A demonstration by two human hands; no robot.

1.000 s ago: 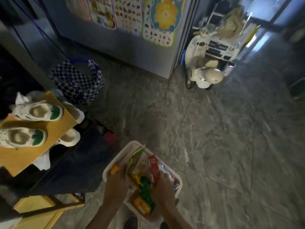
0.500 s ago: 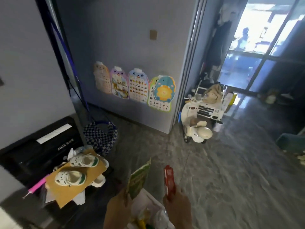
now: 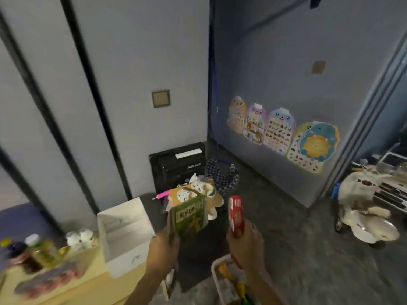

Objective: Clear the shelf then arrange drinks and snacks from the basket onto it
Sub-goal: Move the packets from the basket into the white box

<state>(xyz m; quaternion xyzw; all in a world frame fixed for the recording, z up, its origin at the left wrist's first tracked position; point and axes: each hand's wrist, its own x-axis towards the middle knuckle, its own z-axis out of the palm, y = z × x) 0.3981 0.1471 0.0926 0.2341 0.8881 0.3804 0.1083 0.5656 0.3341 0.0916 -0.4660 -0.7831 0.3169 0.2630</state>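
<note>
My left hand (image 3: 161, 249) grips a green snack box (image 3: 189, 216) and holds it upright at chest height. My right hand (image 3: 246, 245) grips a red snack packet (image 3: 235, 214), also upright. Below my right wrist sits the white basket (image 3: 217, 266) with more yellow and green packets inside, partly cut off by the frame's bottom edge. To the left stands a small white open shelf box (image 3: 123, 225) on a pale yellow tabletop (image 3: 92, 280); its inside looks bare.
Jars and bottles (image 3: 37, 252) crowd the tabletop's left part. Behind are a black appliance (image 3: 176, 166), a cardboard with white shoes (image 3: 193, 190) and a checkered bag (image 3: 226, 177). A white toy scooter (image 3: 365, 216) stands on the stone floor at right.
Both hands lifted the green box and the red packet out of the basket. My view swung up and to the left, bringing the white shelf box and tabletop into sight.
</note>
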